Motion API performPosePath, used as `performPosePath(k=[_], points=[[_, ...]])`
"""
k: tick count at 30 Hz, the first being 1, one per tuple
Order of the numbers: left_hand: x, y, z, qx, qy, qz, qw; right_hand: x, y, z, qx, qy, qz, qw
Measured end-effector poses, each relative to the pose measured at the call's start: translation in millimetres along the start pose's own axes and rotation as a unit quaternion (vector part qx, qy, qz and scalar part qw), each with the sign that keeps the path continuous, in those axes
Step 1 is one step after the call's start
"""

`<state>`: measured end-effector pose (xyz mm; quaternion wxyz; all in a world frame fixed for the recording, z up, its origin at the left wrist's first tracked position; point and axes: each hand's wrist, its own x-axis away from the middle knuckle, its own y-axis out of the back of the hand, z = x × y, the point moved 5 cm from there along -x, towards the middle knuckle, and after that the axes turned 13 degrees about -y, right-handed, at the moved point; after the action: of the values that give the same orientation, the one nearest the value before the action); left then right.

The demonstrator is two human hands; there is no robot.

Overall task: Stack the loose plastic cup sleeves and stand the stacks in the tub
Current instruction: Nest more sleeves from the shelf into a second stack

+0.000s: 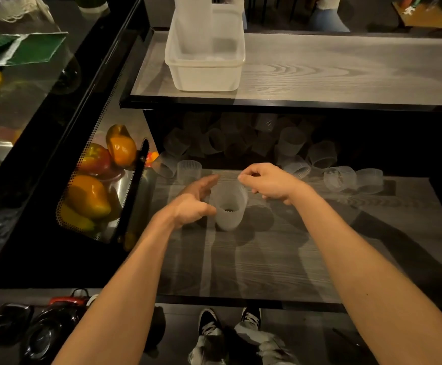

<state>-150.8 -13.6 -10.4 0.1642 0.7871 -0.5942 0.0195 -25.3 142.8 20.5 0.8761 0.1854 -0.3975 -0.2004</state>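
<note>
A short stack of translucent ribbed cup sleeves (229, 210) stands upright on the lower wood-grain counter (280, 259). My left hand (194, 202) lies against the stack's left side, thumb touching it and fingers stretched out behind it. My right hand (266, 183) hovers over the stack's right rim, its curled fingertips pinching the top sleeve's edge. Several loose sleeves (339, 177) lie scattered at the back of the counter and in the dark under the upper shelf. The white plastic tub (204, 75) sits on the upper shelf with a tall stack of sleeves (193, 22) standing inside it.
The upper shelf's black front edge (293, 104) overhangs the loose sleeves. To the left, a perforated metal tray (82, 167) holds orange and red peppers (89, 197), with black tongs (133, 191) along its right side. My shoes (229, 322) show below the counter edge.
</note>
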Motion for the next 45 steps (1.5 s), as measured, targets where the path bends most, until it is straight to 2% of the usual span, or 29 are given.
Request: performPosePath(k=[3,6,8,13,16,24,27,33,38,40,42,45], points=[[-2.5,8.4,6.3,0.046,0.026,-0.077,0.996,-9.4,1.3,-4.2,-0.018,-0.009,-0.012,1.000],[-9.3,23.2,19.7,0.029,0.063,-0.209,0.975,-19.4,-0.4,-6.3,-0.030,-0.027,-0.004,0.999],[-10.1,30.7,27.3,0.019,0.092,-0.263,0.960,-28.1,-4.2,-7.1,-0.048,-0.045,0.005,0.998],[-12.7,42.9,44.3,0.057,0.122,-0.314,0.940,-62.2,-20.1,-9.5,-0.125,-0.093,0.039,0.987],[-23.5,50.5,49.0,0.028,0.130,-0.330,0.935,-84.3,-27.1,-8.5,-0.151,-0.111,0.034,0.982],[-56.9,75.6,61.1,-0.111,0.160,-0.279,0.940,-134.2,-54.5,21.8,-0.107,-0.106,0.090,0.984],[-62.7,80.0,68.7,-0.101,0.165,-0.289,0.938,-143.8,-66.4,40.3,-0.074,-0.105,0.095,0.987],[-62.4,87.5,74.7,-0.030,0.158,-0.346,0.924,-148.7,-78.0,49.0,-0.150,-0.122,0.090,0.977],[-60.9,89.3,73.3,0.155,0.105,-0.383,0.905,-123.0,-42.7,55.0,-0.214,-0.067,0.043,0.973],[-60.7,84.4,65.1,0.226,0.097,-0.359,0.900,-108.0,-25.7,58.0,-0.205,-0.035,0.022,0.978],[-58.9,76.2,49.6,0.305,0.090,-0.302,0.899,-93.2,-12.4,56.8,-0.209,-0.008,0.019,0.978],[-50.9,63.0,24.8,0.360,0.067,-0.213,0.906,-69.4,4.0,50.7,-0.266,0.017,0.048,0.963]])
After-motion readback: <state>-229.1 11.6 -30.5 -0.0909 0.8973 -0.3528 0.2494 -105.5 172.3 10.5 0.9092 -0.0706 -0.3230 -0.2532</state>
